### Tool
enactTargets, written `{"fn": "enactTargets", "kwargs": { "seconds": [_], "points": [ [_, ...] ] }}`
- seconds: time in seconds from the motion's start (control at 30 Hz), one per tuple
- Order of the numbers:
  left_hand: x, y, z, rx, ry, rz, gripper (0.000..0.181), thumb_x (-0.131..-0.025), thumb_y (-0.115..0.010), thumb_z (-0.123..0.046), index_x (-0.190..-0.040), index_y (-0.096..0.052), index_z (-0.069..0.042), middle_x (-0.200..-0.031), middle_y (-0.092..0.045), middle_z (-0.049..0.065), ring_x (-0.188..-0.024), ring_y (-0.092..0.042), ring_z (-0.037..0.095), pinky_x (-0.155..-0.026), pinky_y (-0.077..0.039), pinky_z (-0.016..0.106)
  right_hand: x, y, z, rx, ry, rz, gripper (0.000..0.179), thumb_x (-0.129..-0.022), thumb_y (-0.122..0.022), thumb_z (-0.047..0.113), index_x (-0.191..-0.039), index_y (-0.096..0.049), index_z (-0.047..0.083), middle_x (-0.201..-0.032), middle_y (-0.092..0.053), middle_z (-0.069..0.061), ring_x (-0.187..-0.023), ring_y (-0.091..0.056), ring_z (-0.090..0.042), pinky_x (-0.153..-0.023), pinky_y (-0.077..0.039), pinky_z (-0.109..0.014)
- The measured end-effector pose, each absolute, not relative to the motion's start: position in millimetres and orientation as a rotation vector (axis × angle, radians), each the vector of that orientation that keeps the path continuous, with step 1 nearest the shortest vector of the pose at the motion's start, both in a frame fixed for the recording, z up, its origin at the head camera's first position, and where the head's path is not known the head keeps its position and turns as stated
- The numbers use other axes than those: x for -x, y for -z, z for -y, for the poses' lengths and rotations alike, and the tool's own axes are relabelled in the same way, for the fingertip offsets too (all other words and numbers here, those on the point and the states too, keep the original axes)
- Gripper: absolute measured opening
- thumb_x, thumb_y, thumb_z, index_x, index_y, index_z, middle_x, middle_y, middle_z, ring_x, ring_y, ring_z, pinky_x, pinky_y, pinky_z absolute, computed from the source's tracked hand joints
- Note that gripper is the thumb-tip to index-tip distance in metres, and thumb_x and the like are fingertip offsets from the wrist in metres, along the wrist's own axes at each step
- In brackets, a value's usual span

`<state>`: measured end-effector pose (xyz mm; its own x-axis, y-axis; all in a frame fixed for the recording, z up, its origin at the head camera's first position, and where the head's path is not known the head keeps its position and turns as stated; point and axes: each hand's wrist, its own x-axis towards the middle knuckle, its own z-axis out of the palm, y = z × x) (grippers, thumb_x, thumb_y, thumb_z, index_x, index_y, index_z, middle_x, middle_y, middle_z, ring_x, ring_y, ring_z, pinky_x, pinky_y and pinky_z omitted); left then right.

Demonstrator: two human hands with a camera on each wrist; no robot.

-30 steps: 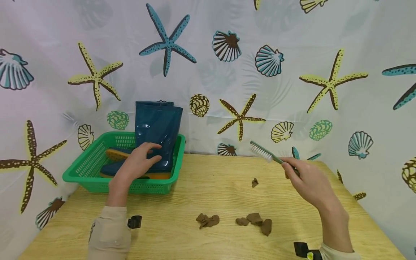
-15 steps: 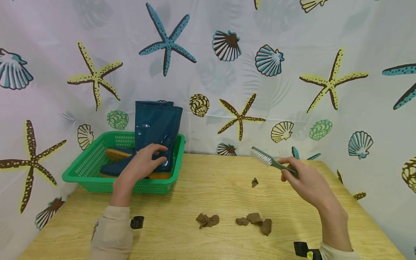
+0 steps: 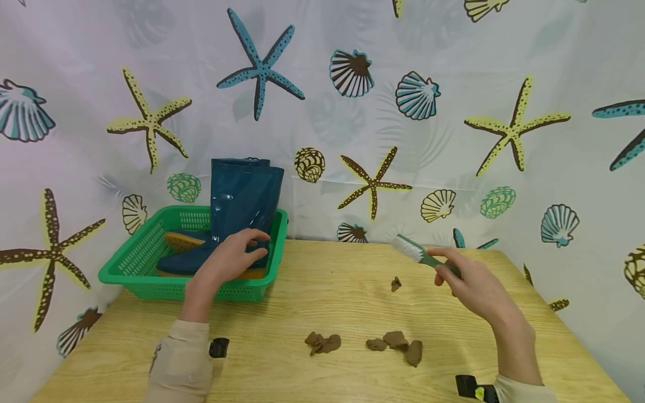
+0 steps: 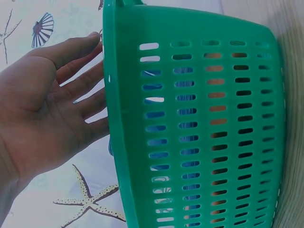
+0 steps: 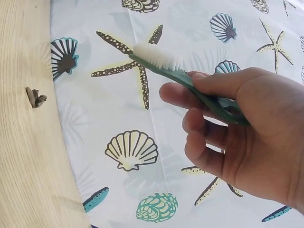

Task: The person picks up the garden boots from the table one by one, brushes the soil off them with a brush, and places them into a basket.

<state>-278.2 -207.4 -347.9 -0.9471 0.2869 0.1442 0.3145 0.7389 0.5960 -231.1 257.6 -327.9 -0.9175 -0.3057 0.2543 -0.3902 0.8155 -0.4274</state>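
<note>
My right hand [image 3: 481, 288] holds a green scrub brush [image 3: 415, 254] by its handle, well above the table, white bristles facing left and down. In the right wrist view, thumb and fingers pinch the brush [image 5: 190, 84]. My left hand [image 3: 229, 260] hovers at the green plastic basket [image 3: 151, 288], in front of a pair of dark blue rubber boots [image 3: 245, 201] with orange soles. One boot's shaft stands up; part of the pair is hidden behind the hand. The left wrist view shows the left hand [image 4: 42, 95] with spread fingers, partly behind the basket's rim [image 4: 111, 85].
Brown clay-like lumps [image 3: 395, 339] lie on the wooden table [image 3: 302, 302], with another cluster [image 3: 322, 342] to their left. A small brown bit [image 3: 396, 284] lies farther back. A curtain [image 3: 322, 123] printed with starfish and shells encloses the back and sides.
My left hand has moved right and slightly down in front of the boots. The brush has tilted a little, its bristle end dropping, while the right hand stays nearly in place.
</note>
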Motion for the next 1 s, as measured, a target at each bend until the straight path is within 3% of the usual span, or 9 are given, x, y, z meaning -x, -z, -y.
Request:
{"fn": "enactTargets", "kwargs": {
  "seconds": [0.37, 1.0],
  "points": [
    [281.4, 351.9, 202.1, 0.501, 0.987, 2.893, 0.039, -0.103, -0.057, -0.023, -0.139, -0.055, -0.008, -0.142, -0.054, 0.014, -0.128, -0.053, 0.037, -0.103, -0.047, 0.054, 239.3, 345.2, -265.3, -0.449, -0.899, 2.958, 0.039, -0.109, -0.041, 0.024, -0.144, -0.045, 0.008, -0.079, -0.052, -0.003, -0.049, -0.037, -0.010, -0.045, -0.039, -0.029],
    [279.6, 351.2, 201.0, 0.500, 0.992, 2.901, 0.038, -0.103, -0.056, -0.020, -0.139, -0.055, -0.006, -0.141, -0.055, 0.015, -0.126, -0.054, 0.038, -0.102, -0.047, 0.053, 257.9, 390.0, -280.2, -0.429, -1.114, 3.155, 0.045, -0.106, -0.044, 0.010, -0.148, -0.038, -0.004, -0.079, -0.054, -0.011, -0.049, -0.031, -0.011, -0.045, -0.045, -0.034]
  ]
}}
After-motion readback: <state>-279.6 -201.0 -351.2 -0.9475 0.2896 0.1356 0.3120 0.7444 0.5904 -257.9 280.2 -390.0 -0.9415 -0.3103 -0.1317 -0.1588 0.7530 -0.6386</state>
